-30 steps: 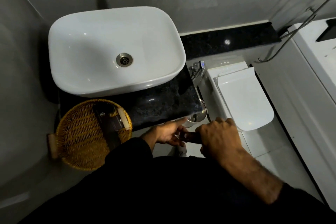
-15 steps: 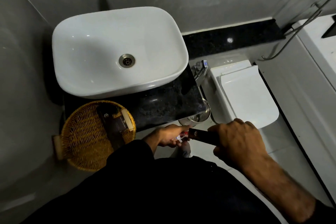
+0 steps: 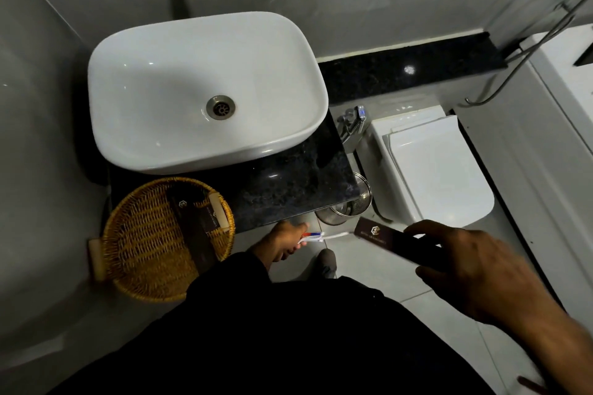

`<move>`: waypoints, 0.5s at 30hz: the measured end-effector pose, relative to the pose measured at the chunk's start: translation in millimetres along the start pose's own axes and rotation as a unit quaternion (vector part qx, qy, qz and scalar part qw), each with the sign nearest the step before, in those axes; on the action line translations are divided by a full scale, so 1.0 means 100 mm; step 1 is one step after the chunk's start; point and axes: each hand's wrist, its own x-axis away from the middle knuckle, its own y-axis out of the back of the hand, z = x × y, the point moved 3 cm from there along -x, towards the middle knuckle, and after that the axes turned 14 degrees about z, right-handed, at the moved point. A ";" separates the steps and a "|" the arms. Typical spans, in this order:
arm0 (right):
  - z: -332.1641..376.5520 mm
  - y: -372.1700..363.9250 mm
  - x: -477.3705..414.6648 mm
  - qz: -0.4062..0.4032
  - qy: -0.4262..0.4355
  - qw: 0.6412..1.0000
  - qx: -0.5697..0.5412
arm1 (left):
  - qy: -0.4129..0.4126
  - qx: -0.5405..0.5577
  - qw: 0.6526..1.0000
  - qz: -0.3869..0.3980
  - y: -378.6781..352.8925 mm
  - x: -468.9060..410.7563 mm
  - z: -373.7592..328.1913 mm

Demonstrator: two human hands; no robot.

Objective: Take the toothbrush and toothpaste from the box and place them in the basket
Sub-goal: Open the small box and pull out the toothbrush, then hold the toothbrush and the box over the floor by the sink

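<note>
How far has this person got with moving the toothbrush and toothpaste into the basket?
About halfway. The left hand is drawing the toothbrush and small toothpaste tube out of the open end of the dark box, which the right hand holds. Neither has reached the wicker basket yet; it holds only other dark packets. Left to do: carry both over and set them inside.

Black stone counter [image 3: 288,183] bears white basin [image 3: 205,90] and wicker basket [image 3: 138,244]
</note>
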 end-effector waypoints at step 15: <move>-0.82 -1.38 -1.25 -0.033 -0.065 0.782 -0.618 | -0.046 0.017 0.999 -0.008 -0.35 0.19 -0.33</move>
